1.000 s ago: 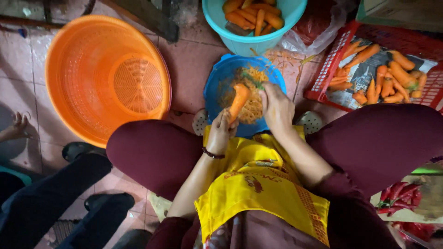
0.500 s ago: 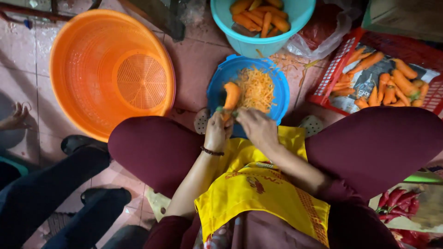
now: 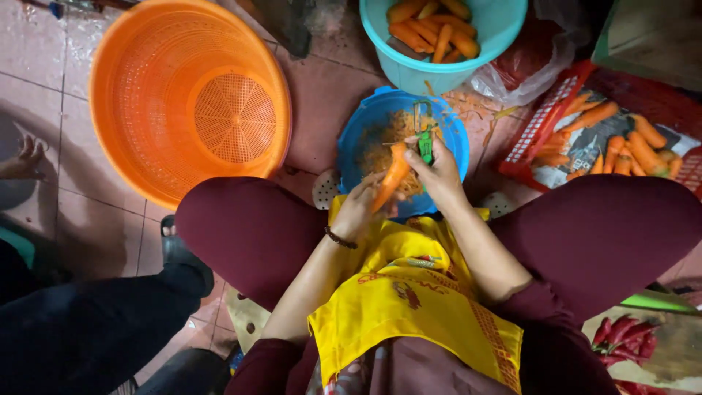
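1. Carrot: it sits tilted in the left hand, whose fingers are wrapped around its lower end, just above the yellow apron and over the near rim of the blue bowl.
2. The right hand is closed around a green-handled peeler, its blade near the carrot's upper end.
3. Orange peelings lie inside the blue bowl.
4. To the left stands a large orange basket on the tiled floor.
5. To the right, a red crate holds more carrots.
6. Farthest, a teal bucket holds peeled carrots.
7. Red chillies lie at the lower right.
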